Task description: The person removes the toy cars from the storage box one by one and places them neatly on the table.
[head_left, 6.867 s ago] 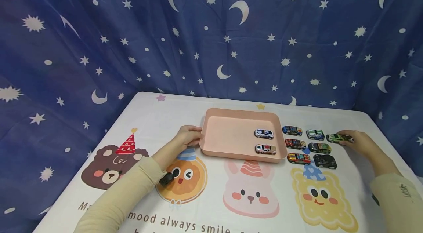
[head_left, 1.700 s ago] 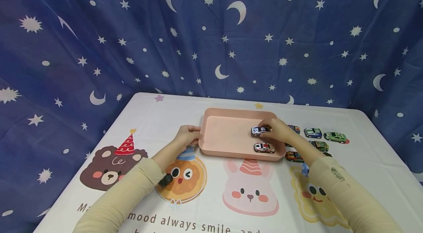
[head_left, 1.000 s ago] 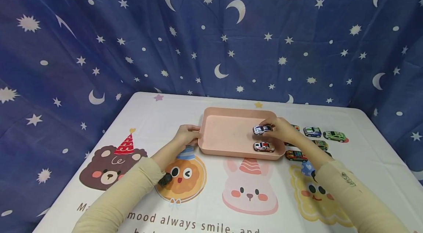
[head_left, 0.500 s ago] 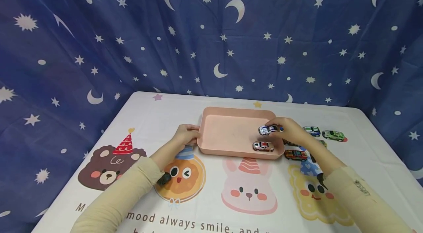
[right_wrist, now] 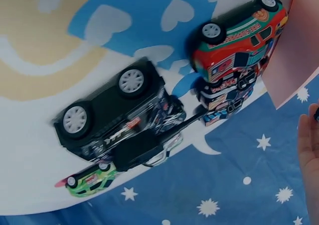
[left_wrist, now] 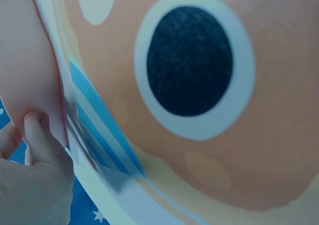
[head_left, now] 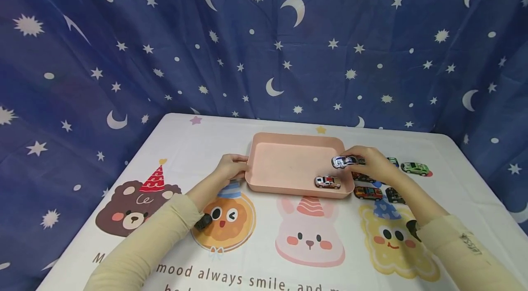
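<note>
My left hand (head_left: 232,167) pinches the left wall of a shallow pink tray (head_left: 284,165); the left wrist view shows the thumb and fingers of that hand (left_wrist: 42,170) at the tray's edge. At the opposite end, my right hand (head_left: 369,162) grips a white-and-blue toy car (head_left: 341,161) by its rear, over the tray's right rim. Inside the tray's front right corner sits a white-and-red toy car (head_left: 327,182). In the right wrist view only part of my right hand (right_wrist: 310,155) shows, and the held car is nearly all cut off.
Several toy cars stand right of the tray, partly behind my right hand and forearm. Among them are a red-orange car (head_left: 368,193), a black car (head_left: 394,195) and a green car (head_left: 415,168). A starry blue curtain (head_left: 231,52) hangs behind the table.
My right hand went from the green car to the white-and-blue car in the tray, then carried that one rightward to the rim. My left hand has stayed on the tray.
</note>
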Demonstrator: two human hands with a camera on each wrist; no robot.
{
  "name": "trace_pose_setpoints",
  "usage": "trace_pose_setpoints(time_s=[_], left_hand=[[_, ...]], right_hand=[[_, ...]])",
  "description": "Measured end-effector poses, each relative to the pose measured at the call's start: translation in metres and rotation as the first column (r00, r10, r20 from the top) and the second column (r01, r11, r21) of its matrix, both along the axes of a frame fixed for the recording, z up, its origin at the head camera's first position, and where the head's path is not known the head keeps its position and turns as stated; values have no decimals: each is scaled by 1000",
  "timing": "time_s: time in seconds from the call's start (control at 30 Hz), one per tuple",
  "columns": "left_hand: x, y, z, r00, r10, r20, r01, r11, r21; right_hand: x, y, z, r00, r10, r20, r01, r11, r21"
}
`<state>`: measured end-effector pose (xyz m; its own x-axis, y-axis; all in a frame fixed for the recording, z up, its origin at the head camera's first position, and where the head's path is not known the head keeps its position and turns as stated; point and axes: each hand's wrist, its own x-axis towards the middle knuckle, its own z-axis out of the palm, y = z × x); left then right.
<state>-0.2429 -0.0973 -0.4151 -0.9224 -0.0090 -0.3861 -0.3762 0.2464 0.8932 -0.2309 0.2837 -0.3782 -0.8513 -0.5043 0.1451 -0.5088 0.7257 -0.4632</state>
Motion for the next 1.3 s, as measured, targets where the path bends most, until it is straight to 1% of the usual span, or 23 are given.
trace_pose_setpoints(time_s=[0.13, 0.27, 0.5, 0.73, 1.0, 1.13, 1.23, 1.3], left_hand=[[0, -1, 0, 1000, 5, 1, -5, 1000, 2], [0, -1, -2, 1000, 3, -6, -3, 1000, 11], [-1, -1, -2, 1000, 9, 4, -9, 1000, 19], [-1, -1, -2, 1000, 2, -9, -2, 1000, 24], [-1, -2, -3, 1000, 6, -6, -6, 1000, 24], [-1, -1, -2, 1000, 6, -2, -6, 1000, 28], [0, -1, -1, 1000, 6, 0, -6, 999, 36], [0, -1, -1, 1000, 7, 3, -7, 999, 37]], right_hand=[[2, 5, 0, 999, -11, -35, 11, 1000, -2], [5, 10, 1, 999, -24, -41, 24, 1000, -5], [10, 19, 3, 997, -50, -56, 53, 997, 51], [16, 33, 3, 996, -83, -31, 85, 994, 72], [25, 51, 4, 991, -135, 0, 134, 987, 87], [27, 58, 0, 989, -147, -23, 149, 985, 85], [29, 64, -2, 989, -142, -42, 145, 986, 87], [29, 69, -4, 988, -148, -33, 150, 984, 96]])
